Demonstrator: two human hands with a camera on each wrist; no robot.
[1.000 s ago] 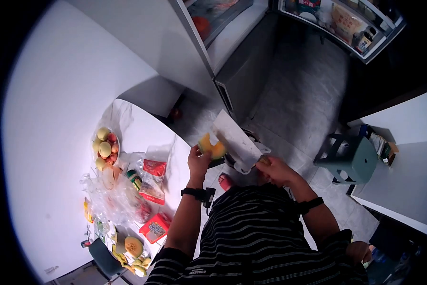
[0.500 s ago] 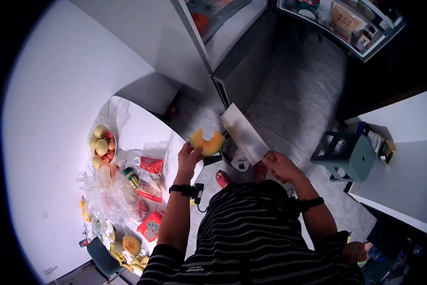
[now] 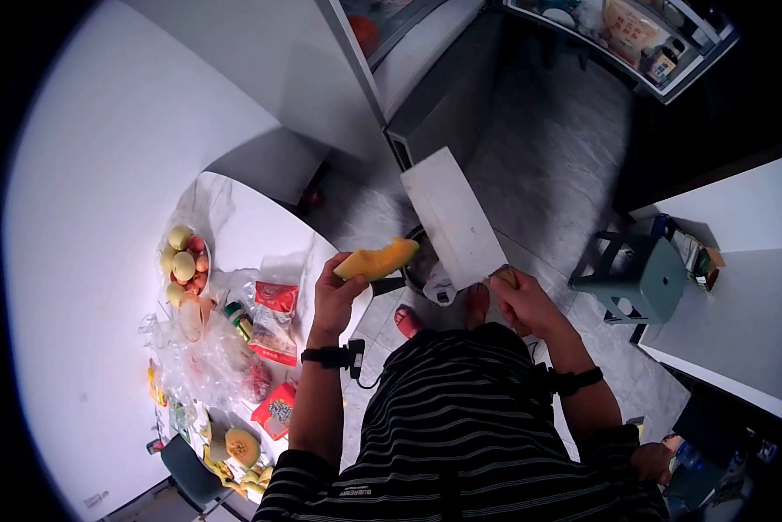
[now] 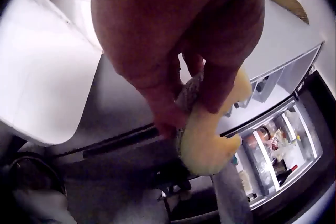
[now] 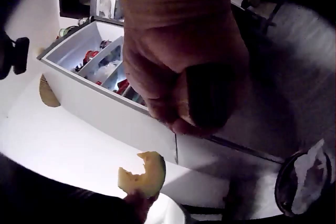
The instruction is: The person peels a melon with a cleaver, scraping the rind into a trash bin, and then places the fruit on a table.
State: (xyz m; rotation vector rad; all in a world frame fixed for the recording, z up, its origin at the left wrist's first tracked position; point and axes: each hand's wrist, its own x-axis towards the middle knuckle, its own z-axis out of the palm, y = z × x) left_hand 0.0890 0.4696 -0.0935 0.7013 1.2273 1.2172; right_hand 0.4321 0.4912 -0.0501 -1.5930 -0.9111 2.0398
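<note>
the left hand [image 3: 332,300] pinches a curved melon slice [image 3: 375,263] at one end, thumb and fingers on either side of it, and the right hand [image 3: 530,306] is clenched round the handle [image 3: 504,277] of a cleaver. the slice reaches to the right out of the left hand, orange flesh showing and netted rind along its outer side. the broad blade [image 3: 454,222] slants up to the far left from the right hand; in the head view a small gap shows between it and the slice.

below the hands, on the floor, are red slippers [image 3: 407,322] and a round, dark-rimmed bin [image 5: 280,188] with a white bag [image 3: 439,285] in it, partly hidden by the blade.

to the left is a white table [image 3: 256,222]. at its near end lies a cut melon [image 3: 242,446], with a red box [image 3: 275,411] just beyond. farther along are clear plastic bags [image 3: 201,361], a green-capped jar [image 3: 238,319] and a red and white packet [image 3: 275,322], then pale round fruit [image 3: 183,265] beside red fruit [image 3: 201,263].

to the right stands a green stool [image 3: 659,278]. at the far right a fridge door [image 3: 667,89] hangs open, packets and bottles on its shelves.
</note>
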